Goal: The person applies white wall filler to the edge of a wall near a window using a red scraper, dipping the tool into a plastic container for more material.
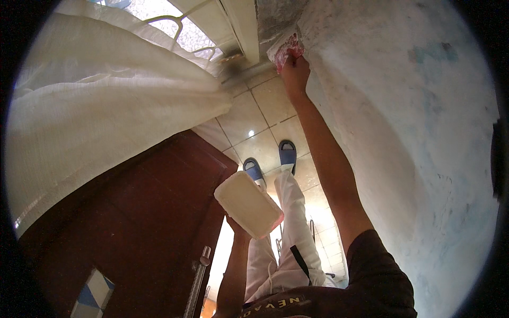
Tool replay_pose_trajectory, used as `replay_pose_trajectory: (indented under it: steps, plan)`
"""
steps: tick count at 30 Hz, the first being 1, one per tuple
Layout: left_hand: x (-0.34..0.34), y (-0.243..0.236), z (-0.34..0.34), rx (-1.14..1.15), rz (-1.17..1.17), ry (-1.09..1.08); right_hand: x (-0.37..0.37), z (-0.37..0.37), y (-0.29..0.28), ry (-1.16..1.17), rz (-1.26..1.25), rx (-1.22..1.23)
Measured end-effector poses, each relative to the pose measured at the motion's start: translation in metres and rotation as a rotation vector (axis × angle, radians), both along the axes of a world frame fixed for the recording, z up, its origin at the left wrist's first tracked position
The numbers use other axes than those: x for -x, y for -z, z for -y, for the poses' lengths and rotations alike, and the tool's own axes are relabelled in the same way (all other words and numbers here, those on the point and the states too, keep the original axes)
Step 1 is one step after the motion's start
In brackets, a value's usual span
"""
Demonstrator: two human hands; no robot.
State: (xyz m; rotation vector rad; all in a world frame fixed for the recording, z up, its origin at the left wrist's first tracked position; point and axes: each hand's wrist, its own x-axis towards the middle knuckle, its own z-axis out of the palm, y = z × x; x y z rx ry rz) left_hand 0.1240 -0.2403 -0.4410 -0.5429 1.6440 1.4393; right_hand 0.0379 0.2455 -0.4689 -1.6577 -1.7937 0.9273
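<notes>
My right hand [297,71] grips a crumpled red-and-white cloth [281,55] at the whitish, blotchy wall [424,132], near its far corner. Low in the picture, my left hand [234,225] holds a rectangular cream container [246,204] with some pink at one edge, in front of my legs; most of those fingers are hidden behind it. I cannot tell whether anything is inside the container.
A sheer cream curtain [116,100] hangs at the left by a window [164,26] with a metal grille. Below it is a dark red-brown door [122,206] with a metal bar [196,275]. My feet in blue slides stand on a tiled floor [270,100].
</notes>
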Motion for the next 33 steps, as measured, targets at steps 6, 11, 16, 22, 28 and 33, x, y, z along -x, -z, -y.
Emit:
replay_pose_trajectory:
  steps: [6, 11, 16, 22, 28, 33]
  plan:
    - [0.015, -0.025, -0.014, -0.369, 0.357, -0.221, 0.03, -0.005, 0.057, 0.219, -0.054, -0.115]
    - [0.019, -0.033, -0.03, -0.432, 0.439, -0.209, 0.084, 0.003, 0.033, 0.32, -0.358, 0.011]
    - [0.021, -0.041, -0.041, -0.471, 0.497, -0.201, 0.044, 0.043, -0.018, 0.088, -0.278, -0.161]
    - [0.028, -0.051, -0.048, -0.502, 0.534, -0.202, 0.028, 0.021, -0.014, 0.259, -0.32, -0.247]
    - [0.026, -0.066, -0.064, -0.409, 0.483, -0.147, 0.095, 0.007, -0.033, 0.243, -0.301, -0.338]
    - [0.014, -0.073, -0.087, 0.268, -0.068, 0.233, 0.036, 0.032, -0.027, -0.046, -0.229, -0.463]
